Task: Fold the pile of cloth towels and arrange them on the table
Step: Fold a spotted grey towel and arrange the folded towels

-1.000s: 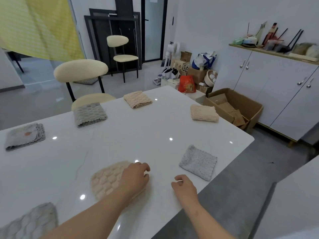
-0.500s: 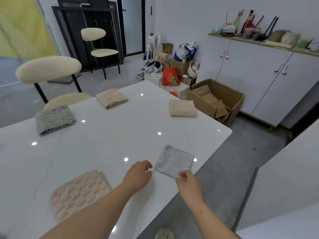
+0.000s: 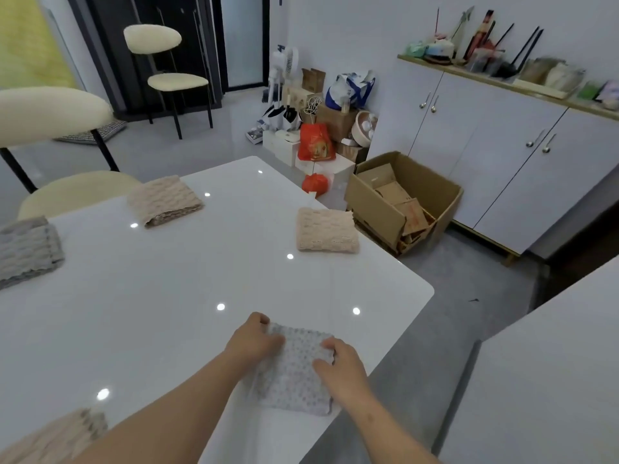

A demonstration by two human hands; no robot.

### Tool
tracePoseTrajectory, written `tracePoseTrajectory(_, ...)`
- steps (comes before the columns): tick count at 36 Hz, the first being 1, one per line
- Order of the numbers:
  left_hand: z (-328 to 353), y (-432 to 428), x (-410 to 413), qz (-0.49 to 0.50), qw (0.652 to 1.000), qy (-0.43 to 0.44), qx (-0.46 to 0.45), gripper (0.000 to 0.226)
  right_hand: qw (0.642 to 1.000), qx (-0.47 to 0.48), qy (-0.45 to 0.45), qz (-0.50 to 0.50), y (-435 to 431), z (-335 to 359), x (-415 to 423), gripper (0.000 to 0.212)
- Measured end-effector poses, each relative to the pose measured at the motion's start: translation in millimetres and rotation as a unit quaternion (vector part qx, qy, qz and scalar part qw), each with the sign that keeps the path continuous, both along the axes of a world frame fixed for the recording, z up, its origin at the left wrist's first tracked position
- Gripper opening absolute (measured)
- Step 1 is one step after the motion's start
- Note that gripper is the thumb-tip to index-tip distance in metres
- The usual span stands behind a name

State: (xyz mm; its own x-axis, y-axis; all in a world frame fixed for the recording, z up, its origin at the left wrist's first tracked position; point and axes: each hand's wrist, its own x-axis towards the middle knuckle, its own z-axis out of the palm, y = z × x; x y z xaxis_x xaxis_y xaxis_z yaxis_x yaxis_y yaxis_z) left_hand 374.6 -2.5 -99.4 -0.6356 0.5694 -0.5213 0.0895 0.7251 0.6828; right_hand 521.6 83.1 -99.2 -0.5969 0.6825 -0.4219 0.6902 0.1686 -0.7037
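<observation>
At the far left edge of the frame a folded grey towel (image 3: 28, 251) is lying flat on the white table (image 3: 160, 296), and in the lower left corner a beige towel (image 3: 57, 440) is showing partly from behind my left forearm. Right of the grey one, toward the upper middle, a folded tan towel (image 3: 164, 200) is sitting near the table's far edge, in front of a cream chair (image 3: 63, 152).

In the lower middle of the frame my left hand (image 3: 251, 341) is resting on the left edge of a folded light grey towel (image 3: 294, 373), fingers curled onto the fabric; I cannot tell whether they are pinching it or only pressing on it. My right hand (image 3: 338, 365) is lying on the towel's right side, fingers bent and spread over the top near its far right corner, again with no clear grip showing. This towel is sitting close to the near right edge of the table.

Further up, right of centre, another folded beige towel (image 3: 326, 231) is lying near the table's right edge. Beyond it on the floor an open cardboard box (image 3: 402, 202) is standing beside white cabinets (image 3: 502, 152).
</observation>
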Motion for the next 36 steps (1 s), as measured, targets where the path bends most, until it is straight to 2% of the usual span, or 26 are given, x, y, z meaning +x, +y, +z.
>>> tracePoseTrajectory(2,-3,5,-8,0.015,1.000,-0.016,0.004,0.014,1.000,-0.013,0.008,0.006,8,-1,-4,0.042)
tracePoseTrajectory(6,-3,11,-16,0.030,0.998,-0.047,0.009,0.024,0.999,-0.036,0.025,0.016,18,-3,-13,0.044)
tracePoseTrajectory(18,-5,0,-29,0.110,0.990,-0.084,0.037,0.024,0.997,-0.043,0.009,0.063,29,-3,-38,0.049)
tracePoseTrajectory(20,-6,-2,-30,0.126,0.987,-0.087,0.041,0.022,0.997,-0.037,0.009,0.069,29,-1,-37,0.046)
tracePoseTrajectory(25,-8,-10,-34,0.217,0.970,-0.074,0.083,0.011,0.998,-0.025,0.008,0.056,31,-3,-37,0.058)
tracePoseTrajectory(27,-7,-16,-34,0.252,0.960,-0.067,0.102,0.011,0.999,-0.013,0.008,0.042,29,-2,-38,0.052)
tracePoseTrajectory(31,-4,-31,-32,0.294,0.947,-0.054,0.116,0.012,1.000,-0.002,0.005,0.006,25,-3,-41,0.021)
tracePoseTrajectory(33,-3,-38,-31,0.273,0.956,-0.036,0.101,0.020,0.999,-0.012,-0.012,0.033,20,-5,-43,0.014)
tracePoseTrajectory(36,-1,-47,-32,0.241,0.967,-0.001,0.078,0.010,0.995,-0.009,-0.022,0.095,11,-5,-49,0.015)
